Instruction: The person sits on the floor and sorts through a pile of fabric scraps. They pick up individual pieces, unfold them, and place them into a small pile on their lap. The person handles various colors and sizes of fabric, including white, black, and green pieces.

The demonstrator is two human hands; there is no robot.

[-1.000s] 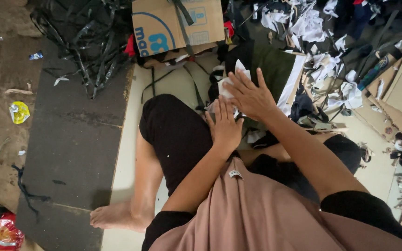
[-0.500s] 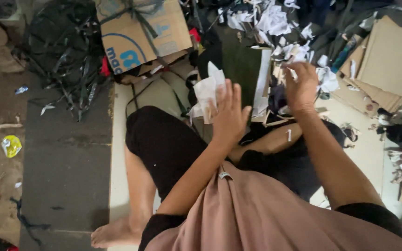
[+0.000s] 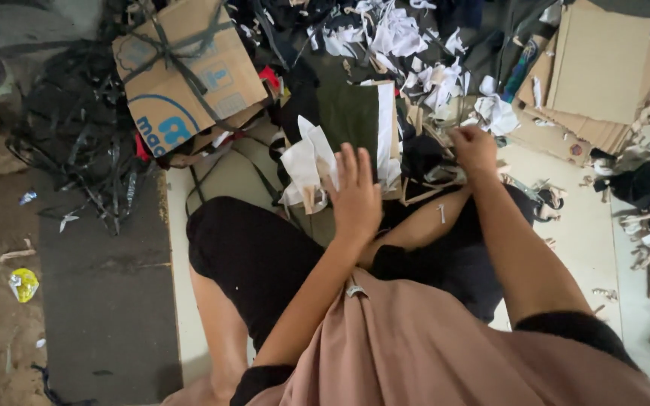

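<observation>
Two hands are seen at frame centre. The left hand [image 3: 356,197] is laid flat, fingers spread, on one bunch of white paper pieces [image 3: 306,164]. The right hand [image 3: 474,148] is curled shut among scraps [image 3: 445,79]; what is gripped cannot be told. One cardboard box [image 3: 189,71] lies upper left.

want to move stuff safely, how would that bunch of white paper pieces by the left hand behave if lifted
The white paper pieces look thin and bent, so probably floppy and very light. They sit as loose separate scraps against the left hand, so some would likely slip out or scatter. Torn edges suggest they rip easily.
</observation>
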